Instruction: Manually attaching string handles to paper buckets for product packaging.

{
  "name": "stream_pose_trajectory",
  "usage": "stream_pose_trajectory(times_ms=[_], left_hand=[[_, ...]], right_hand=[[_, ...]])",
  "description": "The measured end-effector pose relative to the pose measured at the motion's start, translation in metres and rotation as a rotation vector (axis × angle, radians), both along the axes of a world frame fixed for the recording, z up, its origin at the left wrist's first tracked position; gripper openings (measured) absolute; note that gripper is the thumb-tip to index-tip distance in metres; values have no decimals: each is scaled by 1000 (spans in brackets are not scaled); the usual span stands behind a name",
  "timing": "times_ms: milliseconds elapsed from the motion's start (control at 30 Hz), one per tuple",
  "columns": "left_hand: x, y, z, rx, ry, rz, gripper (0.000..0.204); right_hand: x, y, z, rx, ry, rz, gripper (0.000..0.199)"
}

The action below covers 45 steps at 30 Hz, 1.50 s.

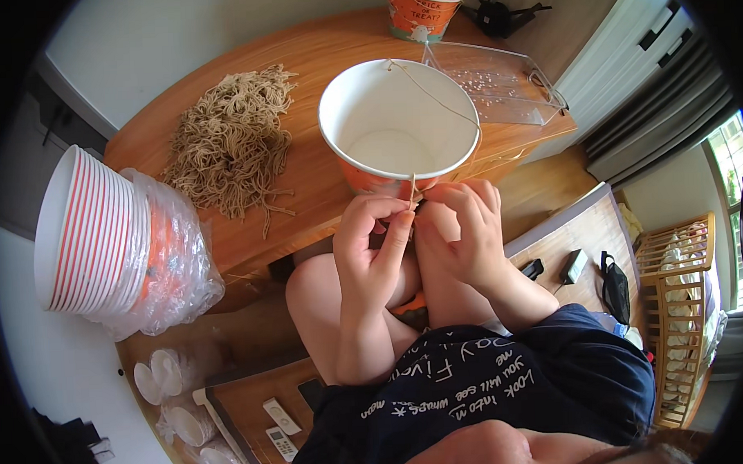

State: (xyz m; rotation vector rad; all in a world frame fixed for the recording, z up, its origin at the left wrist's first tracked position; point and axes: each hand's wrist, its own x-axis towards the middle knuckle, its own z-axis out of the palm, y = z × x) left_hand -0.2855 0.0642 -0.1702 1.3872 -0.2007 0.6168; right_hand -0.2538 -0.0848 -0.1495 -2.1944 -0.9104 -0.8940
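Tan string between the fingers; bucket just beyond

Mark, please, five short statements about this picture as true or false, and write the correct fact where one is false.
1. The left hand pinches a thin cord at the near side of the white-lined bucket. True.
2. The tangled pile of cords lies to the right of this bucket. False: the pile lies to its left, on the wooden table.
3. The clear tray has small white pieces in it. True.
4. The stacked buckets at the left have no wrapping. False: clear plastic covers part of the stack.
5. The right hand is inside the bucket. False: the right hand is outside it, beside the left hand.
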Motion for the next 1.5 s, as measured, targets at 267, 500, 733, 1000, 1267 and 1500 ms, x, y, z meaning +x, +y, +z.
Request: stream_pose_trajectory(times_ms=[267, 500, 733, 1000, 1267, 1500], left_hand=[[7, -5, -7, 86, 15, 81, 8], [13, -16, -16, 111, -9, 183, 12], [8, -23, -11, -443, 59, -108, 13], [6, -23, -8, -507, 49, -221, 16], [5, -18, -12, -377, 54, -158, 19], [7, -20, -16, -354, 43, -172, 19]], right_hand=[[11, 4, -2, -38, 169, -27, 31], [8, -8, 13, 47, 234, 123, 16], [-2, -8, 13, 9, 110, 100, 20], [1, -8, 14, -59, 82, 75, 21], [5, 0, 17, 310, 348, 185, 32], [9, 0, 11, 453, 367, 236, 33]])
